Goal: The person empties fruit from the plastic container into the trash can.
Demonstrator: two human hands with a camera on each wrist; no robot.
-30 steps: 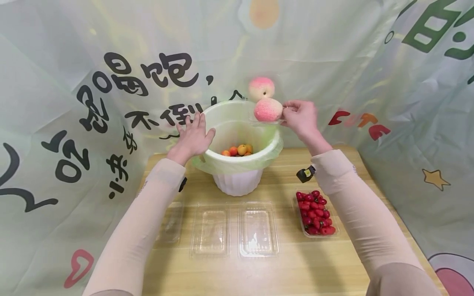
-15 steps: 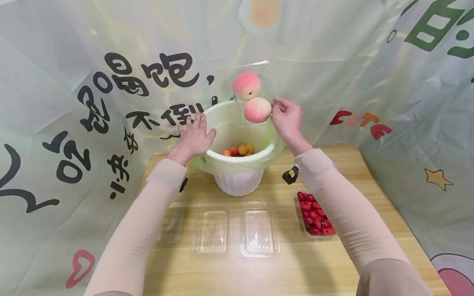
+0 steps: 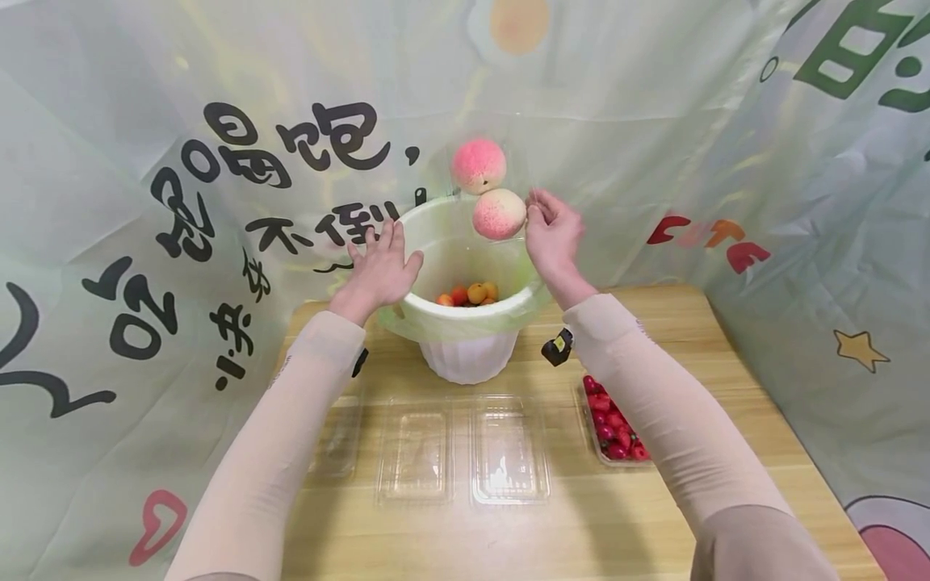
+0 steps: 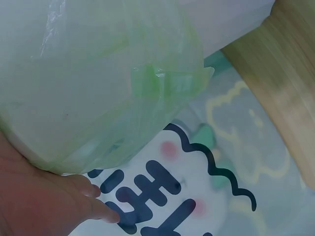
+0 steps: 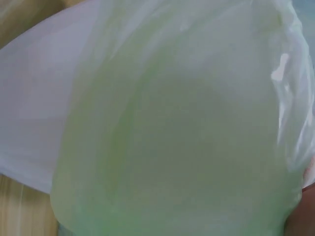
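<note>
A white bin (image 3: 465, 359), its rim wrapped in a thin green plastic bag (image 3: 501, 323), stands at the back of the table. My left hand (image 3: 381, 270) rests with spread fingers at the left of the rim; the left wrist view shows it against the bag. Above the bin's right side, my right hand (image 3: 555, 238) pinches the edge of a tilted clear plastic box (image 3: 517, 169). Two pink-and-cream peaches, an upper peach (image 3: 479, 165) and a lower peach (image 3: 499, 214), sit in this box. Orange and yellow fruits (image 3: 475, 293) lie inside the bin. In the right wrist view the bag hides most of that hand.
Several clear plastic boxes stand in a row on the wooden table (image 3: 465, 549), among them a middle box (image 3: 414, 456) and a right-hand box (image 3: 508, 452). A box of small red fruits (image 3: 613, 428) is partly behind my right sleeve. A printed cloth (image 3: 617, 145) hangs behind.
My right hand has moved left with the box of peaches, bringing it further over the bin and tilting it more upright. My left hand has stayed at the rim.
</note>
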